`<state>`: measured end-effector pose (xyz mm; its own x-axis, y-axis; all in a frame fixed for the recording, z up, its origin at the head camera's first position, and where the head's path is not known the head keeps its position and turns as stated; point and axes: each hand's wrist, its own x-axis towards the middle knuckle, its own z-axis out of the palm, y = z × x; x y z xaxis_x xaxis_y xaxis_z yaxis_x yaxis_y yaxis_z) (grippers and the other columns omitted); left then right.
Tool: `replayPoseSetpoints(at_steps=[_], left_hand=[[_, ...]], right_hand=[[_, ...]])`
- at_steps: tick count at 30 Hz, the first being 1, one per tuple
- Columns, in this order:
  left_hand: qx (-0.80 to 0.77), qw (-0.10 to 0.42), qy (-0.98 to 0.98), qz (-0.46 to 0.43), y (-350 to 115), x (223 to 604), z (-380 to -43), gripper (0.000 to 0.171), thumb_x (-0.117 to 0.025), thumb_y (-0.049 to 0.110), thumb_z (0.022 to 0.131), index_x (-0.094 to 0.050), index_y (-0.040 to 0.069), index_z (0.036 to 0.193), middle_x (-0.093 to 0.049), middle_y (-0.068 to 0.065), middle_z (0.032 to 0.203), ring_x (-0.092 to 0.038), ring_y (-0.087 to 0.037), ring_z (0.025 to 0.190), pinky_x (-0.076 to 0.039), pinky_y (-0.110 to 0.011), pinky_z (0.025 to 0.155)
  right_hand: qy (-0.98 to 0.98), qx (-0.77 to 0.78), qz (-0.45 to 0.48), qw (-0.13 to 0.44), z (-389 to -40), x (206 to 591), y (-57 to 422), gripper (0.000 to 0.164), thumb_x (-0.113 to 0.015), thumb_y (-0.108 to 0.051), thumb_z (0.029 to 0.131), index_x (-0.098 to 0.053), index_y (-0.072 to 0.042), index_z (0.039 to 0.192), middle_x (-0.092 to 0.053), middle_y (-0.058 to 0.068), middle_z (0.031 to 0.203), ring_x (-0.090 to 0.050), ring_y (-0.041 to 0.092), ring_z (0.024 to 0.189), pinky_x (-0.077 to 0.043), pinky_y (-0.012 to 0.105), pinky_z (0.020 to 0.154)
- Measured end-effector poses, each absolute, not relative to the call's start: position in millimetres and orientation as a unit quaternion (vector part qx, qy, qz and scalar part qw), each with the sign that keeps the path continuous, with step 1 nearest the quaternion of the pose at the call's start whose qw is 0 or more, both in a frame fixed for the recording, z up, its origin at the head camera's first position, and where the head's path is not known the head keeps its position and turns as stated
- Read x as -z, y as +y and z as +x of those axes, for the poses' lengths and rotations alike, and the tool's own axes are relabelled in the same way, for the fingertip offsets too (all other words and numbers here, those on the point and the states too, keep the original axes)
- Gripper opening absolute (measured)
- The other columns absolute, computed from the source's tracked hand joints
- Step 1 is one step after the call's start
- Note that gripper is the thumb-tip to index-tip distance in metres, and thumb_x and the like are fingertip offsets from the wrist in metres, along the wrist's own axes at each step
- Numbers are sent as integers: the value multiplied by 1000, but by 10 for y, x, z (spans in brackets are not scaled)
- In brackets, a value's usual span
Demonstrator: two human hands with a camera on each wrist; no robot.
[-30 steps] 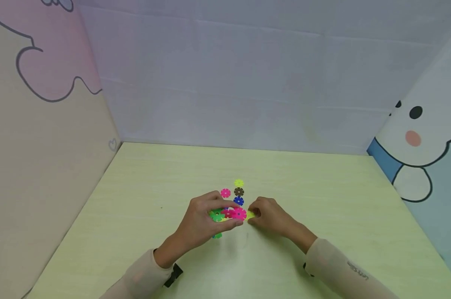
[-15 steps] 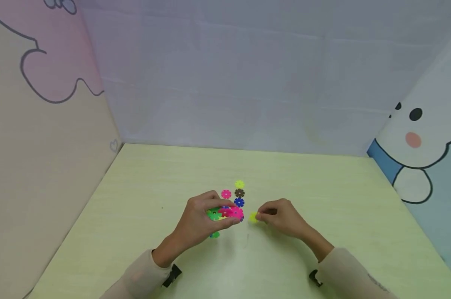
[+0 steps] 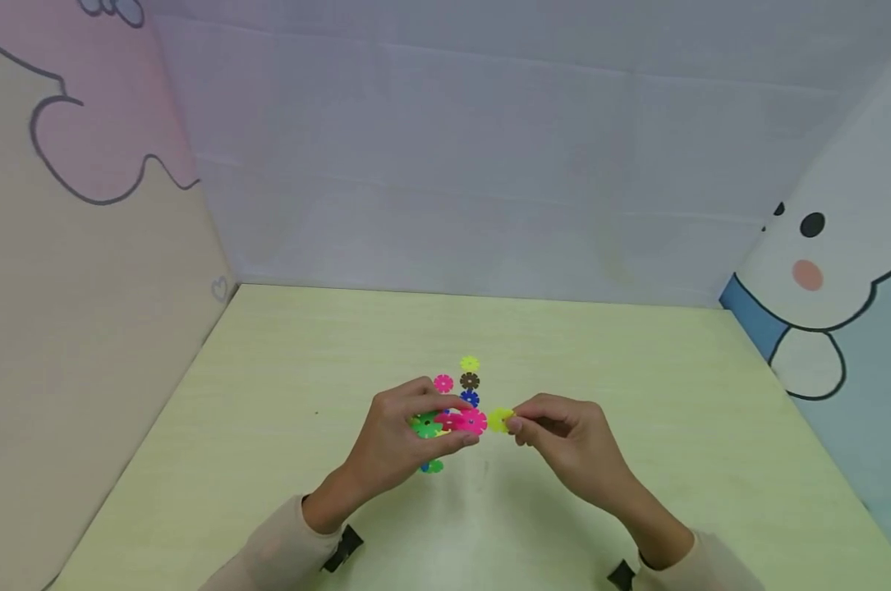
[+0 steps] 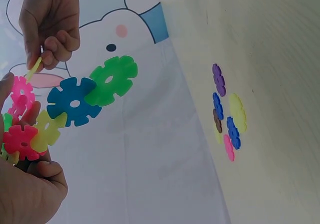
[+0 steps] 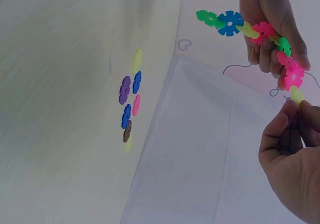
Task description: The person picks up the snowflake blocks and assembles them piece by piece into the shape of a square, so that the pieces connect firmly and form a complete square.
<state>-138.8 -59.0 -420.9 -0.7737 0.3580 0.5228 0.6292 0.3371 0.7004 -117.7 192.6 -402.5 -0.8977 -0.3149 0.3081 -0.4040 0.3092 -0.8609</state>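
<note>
My left hand [image 3: 397,431] grips a chain of flat plastic snowflake discs slotted into one another. A pink disc [image 3: 473,421] ends the chain on the right, between thumb and forefinger. Toward the other end hang a blue disc [image 4: 60,109] and a green disc [image 4: 124,73], seen in the left wrist view. My right hand [image 3: 571,439] pinches a yellow snowflake disc [image 3: 498,421] at its edge, just right of the pink one. In the right wrist view this yellow disc is almost edge-on, its tip right at the pink rim. Fingers hide part of the chain.
Several loose discs lie on the pale table [image 3: 600,353] behind the hands, among them a brown disc [image 3: 470,381], a pink loose disc [image 3: 443,383] and a purple disc [image 4: 218,79]. A plain cloth wall [image 3: 452,164] stands at the back, printed panels at both sides.
My right hand has drawn back rightward, turned, and brought the yellow disc up beside the chain's pink end. My left hand keeps its grip with little movement.
</note>
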Motion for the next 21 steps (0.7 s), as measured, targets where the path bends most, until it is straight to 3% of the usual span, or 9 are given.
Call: replayPoseSetpoints(at_steps=[11,21], left_hand=[[505,137,-793,-312,-559,4220,-1377,31,-92,23,77,-82,15,104,-61,5,80,-48,-1,69,-40,-16,52],[534,119,-783,-296,-502,4230,-1375,29,-92,23,77,-82,16,103,-59,7,78,-49,-4,67,-40,-17,50]], right_hand=[[-792,-532,275,117,-1131,4036,1857,16,-73,4,91,-79,-9,96,-75,2,86,-65,10,75,-58,23,69],[-798,-521,271,135,-1154,4070,1813,16,-75,5,88,-80,-9,95,-77,2,87,-65,11,75,-56,22,65]])
